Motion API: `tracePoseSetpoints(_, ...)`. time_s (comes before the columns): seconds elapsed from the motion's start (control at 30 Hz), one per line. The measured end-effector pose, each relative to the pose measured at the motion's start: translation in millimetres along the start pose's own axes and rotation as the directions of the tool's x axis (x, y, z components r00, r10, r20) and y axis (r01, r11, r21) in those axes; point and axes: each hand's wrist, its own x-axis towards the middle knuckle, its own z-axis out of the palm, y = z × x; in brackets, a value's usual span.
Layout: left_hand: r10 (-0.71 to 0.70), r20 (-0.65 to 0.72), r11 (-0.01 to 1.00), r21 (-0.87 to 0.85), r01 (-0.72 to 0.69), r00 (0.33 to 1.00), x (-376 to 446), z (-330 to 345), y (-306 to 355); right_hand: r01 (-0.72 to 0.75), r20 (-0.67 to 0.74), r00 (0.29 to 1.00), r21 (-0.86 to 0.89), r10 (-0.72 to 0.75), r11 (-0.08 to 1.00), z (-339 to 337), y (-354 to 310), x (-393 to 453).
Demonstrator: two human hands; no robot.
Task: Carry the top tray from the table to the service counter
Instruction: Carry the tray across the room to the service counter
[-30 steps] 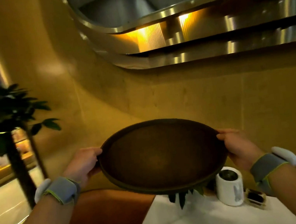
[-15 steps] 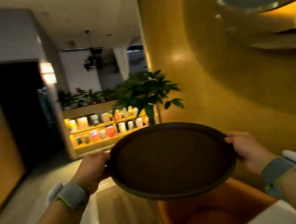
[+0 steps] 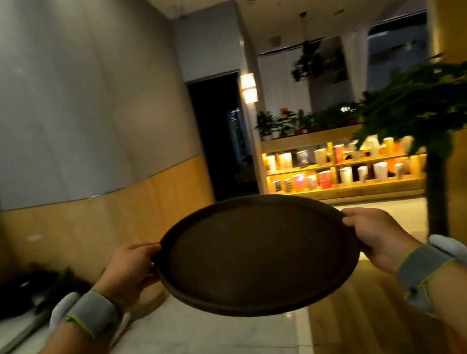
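No text, label, brand, number or sign can be read anywhere in this view. The cups (image 3: 345,174) lined up on the lit shelf (image 3: 347,186) at about 2 o'clock carry coloured printing, perhaps logos, but blur and distance leave none of it legible. The tray (image 3: 256,254) at the centre and the grey wristbands (image 3: 94,312) at 7 and 4 o'clock show no lettering.

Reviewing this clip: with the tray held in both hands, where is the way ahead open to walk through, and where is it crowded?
Open: the pale floor between the grey wall and the potted tree, leading toward the dark doorway. Crowded: the lit shelf packed with cups. The tray itself is bare, with left hand and right hand on its rim.
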Motion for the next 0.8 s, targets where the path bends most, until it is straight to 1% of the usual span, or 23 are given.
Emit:
tracePoseSetpoints(0.1,-0.028,-0.155,1.000,-0.012,0.026,0.988,-8,-65,-13,0.004,0.140,0.990,-0.024,-0.001,1.000,73,3,-2)
tracePoseSetpoints(0.13,-0.029,-0.253,1.000,-0.014,0.026,0.967,-13,-95,-19,0.002,0.227,0.974,-0.032,0.006,0.999,107,2,-4)
tracePoseSetpoints(0.17,-0.017,-0.309,1.000,-0.007,0.016,0.951,-18,-117,-25,-0.008,0.281,0.960,-0.028,0.016,1.000,133,1,-6)
tracePoseSetpoints(0.2,-0.022,-0.307,1.000,-0.015,0.019,0.951,-20,-124,-27,-0.011,0.294,0.956,-0.022,0.017,1.000,141,3,-5)
tracePoseSetpoints(0.23,-0.036,-0.332,0.999,-0.018,0.031,0.943,-27,-141,-30,-0.008,0.325,0.946,-0.008,0.010,1.000,163,5,-5)
tracePoseSetpoints(0.27,-0.047,-0.346,0.999,-0.025,0.041,0.937,-31,-145,-32,-0.015,0.355,0.935,0.005,0.012,1.000,170,6,-6)
tracePoseSetpoints(0.33,-0.062,-0.458,0.998,-0.039,0.050,0.887,-44,-173,-39,-0.024,0.479,0.877,-0.009,0.025,1.000,213,11,-2)
tracePoseSetpoints(0.47,-0.102,-0.621,0.995,-0.071,0.074,0.777,-79,-214,-50,-0.047,0.628,0.776,-0.025,0.053,0.999,295,10,-4)
tracePoseSetpoints(0.5,-0.108,-0.656,0.994,-0.076,0.077,0.747,-86,-217,-51,-0.049,0.669,0.740,-0.039,0.063,0.998,310,11,-5)
tracePoseSetpoints(0.53,-0.112,-0.713,0.994,-0.082,0.077,0.692,-100,-226,-55,-0.047,0.728,0.681,-0.066,0.081,0.997,335,10,-12)
tracePoseSetpoints(0.57,-0.117,-0.725,0.993,-0.090,0.076,0.679,-105,-229,-57,-0.044,0.738,0.669,-0.072,0.083,0.996,343,9,-14)
tracePoseSetpoints(0.67,-0.152,-0.818,0.988,-0.123,0.089,0.554,-135,-247,-67,-0.048,0.810,0.578,-0.084,0.096,0.995,381,10,-35)
tracePoseSetpoints(0.8,-0.171,-0.868,0.985,-0.146,0.089,0.467,-171,-266,-76,-0.058,0.868,0.487,-0.076,0.095,0.995,420,16,-68)
